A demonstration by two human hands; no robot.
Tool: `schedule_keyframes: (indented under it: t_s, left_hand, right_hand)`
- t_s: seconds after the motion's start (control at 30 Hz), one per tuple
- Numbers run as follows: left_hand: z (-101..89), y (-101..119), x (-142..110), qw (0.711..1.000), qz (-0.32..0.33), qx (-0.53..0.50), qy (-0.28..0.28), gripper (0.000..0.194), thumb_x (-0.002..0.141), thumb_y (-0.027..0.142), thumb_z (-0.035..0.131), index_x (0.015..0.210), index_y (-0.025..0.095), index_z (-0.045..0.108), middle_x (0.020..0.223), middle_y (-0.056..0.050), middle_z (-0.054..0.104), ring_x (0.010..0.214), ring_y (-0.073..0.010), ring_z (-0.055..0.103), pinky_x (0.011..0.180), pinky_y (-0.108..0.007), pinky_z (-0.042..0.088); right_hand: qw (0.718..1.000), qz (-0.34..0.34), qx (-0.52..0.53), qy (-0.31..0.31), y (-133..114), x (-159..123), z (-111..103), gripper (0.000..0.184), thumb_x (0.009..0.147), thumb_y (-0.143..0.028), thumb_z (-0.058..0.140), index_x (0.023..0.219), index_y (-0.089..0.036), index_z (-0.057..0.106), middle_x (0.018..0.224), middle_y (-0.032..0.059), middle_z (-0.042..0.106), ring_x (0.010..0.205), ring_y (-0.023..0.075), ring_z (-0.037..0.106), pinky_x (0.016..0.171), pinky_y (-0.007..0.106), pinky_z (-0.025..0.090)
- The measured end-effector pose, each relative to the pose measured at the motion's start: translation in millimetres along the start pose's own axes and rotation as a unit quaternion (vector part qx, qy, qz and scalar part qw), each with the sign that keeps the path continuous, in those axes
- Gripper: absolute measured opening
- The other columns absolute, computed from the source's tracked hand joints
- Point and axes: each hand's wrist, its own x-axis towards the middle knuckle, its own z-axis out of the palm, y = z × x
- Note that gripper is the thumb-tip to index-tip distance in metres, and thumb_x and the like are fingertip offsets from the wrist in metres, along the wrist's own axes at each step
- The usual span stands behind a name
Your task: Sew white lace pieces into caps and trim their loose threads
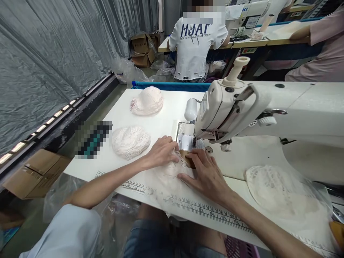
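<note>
Pale lace fabric (168, 177) lies at the front of a white sewing machine (223, 107) and drapes over the table's near edge. My left hand (163, 152) is closed on the lace's upper left edge, thumb and fingers pinching it. On the fabric's right side rests my right hand (205, 173), its thumb stretched apart from the fingers and its fingertips by the metal needle plate (185, 142). The needle tip is too small to make out. Left of my hands lies a white lace cup (131, 142), and behind it a pinkish cup (147, 101).
More lace pieces (279, 190) lie in a heap at the right. A printed ruler (212, 213) runs along the white table's front edge. A cardboard box (36, 172) stands on the floor at left. Ahead, a person in a white shirt (196, 46) sits at another bench.
</note>
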Motion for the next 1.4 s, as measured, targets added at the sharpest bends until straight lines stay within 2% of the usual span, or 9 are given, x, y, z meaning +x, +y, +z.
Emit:
schedule_keyframes:
  t_s: [0.1,0.2,0.37,0.5,0.7,0.8,1.0,1.23,1.4]
  left_hand:
    - [0.7,1.2,-10.9,0.997,0.007,-0.074,0.011,0.014,0.082,0.029,0.057,0.081,0.016,0.055,0.093,-0.004,0.051,0.091,-0.0184,0.046,0.078,-0.031,0.037]
    - [-6.1,3.6,-23.4,0.987,0.026,-0.161,0.009,0.012,0.084,0.028,0.051,0.082,0.017,0.052,0.088,-0.001,0.055,0.081,-0.0149,0.049,0.070,-0.027,0.038]
    - [-20.5,9.2,-41.3,0.957,0.019,-0.287,-0.040,0.022,0.077,0.031,0.061,0.094,0.018,0.055,0.088,-0.002,0.060,0.076,-0.0132,0.053,0.066,-0.025,0.038]
    - [-19.0,16.8,-59.0,0.935,0.031,-0.346,-0.075,0.045,0.070,0.032,0.070,0.110,0.018,0.056,0.091,-0.003,0.060,0.080,-0.0136,0.053,0.072,-0.026,0.038]
    - [-5.7,30.3,-77.4,0.928,0.023,-0.349,-0.128,0.043,0.067,0.028,0.072,0.107,0.015,0.061,0.081,0.000,0.055,0.071,-0.0103,0.047,0.064,-0.022,0.035]
    - [-1.4,38.3,-83.1,0.915,-0.001,-0.366,-0.172,0.033,0.065,0.029,0.073,0.091,0.012,0.064,0.073,0.001,0.054,0.066,-0.0093,0.046,0.058,-0.020,0.034]
    - [14.0,50.9,-96.6,0.878,-0.020,-0.447,-0.170,0.030,0.063,0.035,0.074,0.068,0.011,0.056,0.062,0.004,0.045,0.058,-0.0072,0.039,0.052,-0.019,0.028]
    - [29.0,59.3,-110.6,0.869,-0.051,-0.468,-0.154,0.026,0.063,0.025,0.073,0.082,0.010,0.060,0.070,0.001,0.055,0.064,-0.0099,0.048,0.059,-0.020,0.037]
    - [39.8,59.0,-117.4,0.865,-0.063,-0.477,-0.141,0.025,0.063,0.019,0.072,0.084,0.011,0.061,0.069,0.001,0.055,0.065,-0.0103,0.049,0.059,-0.020,0.037]
  right_hand:
    - [0.995,0.033,0.088,0.014,-6.3,6.5,6.5,0.019,0.084,-0.036,0.053,0.091,-0.019,0.049,0.102,0.0108,0.052,0.092,0.0252,0.050,0.076,0.041,0.040]
    - [0.969,0.068,0.236,-0.038,-7.9,11.4,2.5,0.014,0.085,-0.033,0.050,0.080,-0.021,0.046,0.081,0.0036,0.052,0.073,0.0178,0.048,0.067,0.034,0.040]
    - [0.842,0.156,0.485,-0.177,-15.6,5.6,-21.1,0.022,0.082,-0.040,0.057,0.089,-0.020,0.052,0.072,0.0000,0.055,0.065,0.0136,0.050,0.059,0.027,0.040]
    - [0.809,0.193,0.510,-0.217,-23.3,-11.9,-39.7,0.025,0.076,-0.041,0.065,0.084,-0.017,0.063,0.077,0.0023,0.059,0.070,0.0143,0.052,0.061,0.027,0.040]
    - [0.785,0.186,0.527,-0.267,-29.1,-38.8,-61.4,0.023,0.078,-0.038,0.064,0.075,-0.016,0.063,0.072,0.0012,0.057,0.069,0.0131,0.051,0.062,0.026,0.039]
    - [0.771,0.176,0.544,-0.282,-31.5,-49.9,-67.8,0.026,0.080,-0.042,0.061,0.082,-0.016,0.059,0.080,0.0027,0.057,0.076,0.0153,0.053,0.068,0.028,0.042]
    - [0.780,0.194,0.547,-0.234,-45.1,-70.9,-66.6,0.025,0.082,-0.042,0.059,0.086,-0.018,0.054,0.079,0.0004,0.055,0.070,0.0122,0.050,0.061,0.024,0.041]
    - [0.865,0.210,0.445,-0.102,-62.7,-85.5,-49.0,0.031,0.086,-0.046,0.050,0.072,-0.018,0.054,0.066,-0.0005,0.049,0.063,0.0123,0.043,0.056,0.025,0.034]
    - [0.851,0.225,0.460,-0.112,-70.5,-91.7,-41.8,0.033,0.083,-0.050,0.052,0.074,-0.019,0.049,0.058,-0.0040,0.039,0.056,0.0101,0.034,0.050,0.023,0.029]
